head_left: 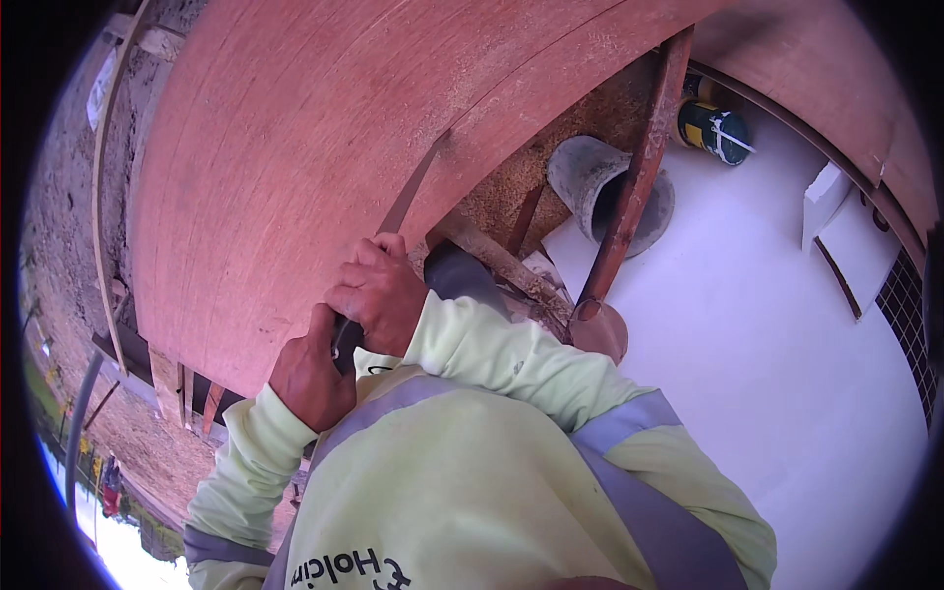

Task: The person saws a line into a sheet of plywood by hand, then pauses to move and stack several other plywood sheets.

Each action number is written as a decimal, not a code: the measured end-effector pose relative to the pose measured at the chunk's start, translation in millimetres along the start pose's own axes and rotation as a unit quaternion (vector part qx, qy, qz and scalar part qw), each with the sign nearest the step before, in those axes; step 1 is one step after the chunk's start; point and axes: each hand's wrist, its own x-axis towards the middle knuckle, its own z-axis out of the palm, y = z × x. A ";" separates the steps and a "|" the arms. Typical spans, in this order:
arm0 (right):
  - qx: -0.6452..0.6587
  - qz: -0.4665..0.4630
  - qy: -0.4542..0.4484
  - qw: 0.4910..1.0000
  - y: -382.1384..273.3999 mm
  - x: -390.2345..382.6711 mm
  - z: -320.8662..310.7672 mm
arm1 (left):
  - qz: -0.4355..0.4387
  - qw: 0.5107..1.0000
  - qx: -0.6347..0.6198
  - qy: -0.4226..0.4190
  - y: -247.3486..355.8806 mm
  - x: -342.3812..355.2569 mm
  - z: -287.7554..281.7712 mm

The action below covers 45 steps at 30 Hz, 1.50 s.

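A handsaw lies at a slant on a large reddish plywood sheet, its blade tip on the board beside a thin dark line running toward the upper right. My left hand is closed round the black handle. Just above it, my right hand is closed too, gripping the saw where handle and blade meet. Pale sawdust is scattered on the plywood near the blade. Both fists cover much of the handle.
Right of the plywood, a rusty metal pole crosses in front of a grey bucket lying tipped. Beyond are a green can, a white sheet and black mesh. Far at lower left stands a person.
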 end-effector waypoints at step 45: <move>-0.012 -0.012 -0.019 1.000 5.0 1.9 5.8 | -0.003 1.000 -0.023 0.001 -23.9 -4.8 8.5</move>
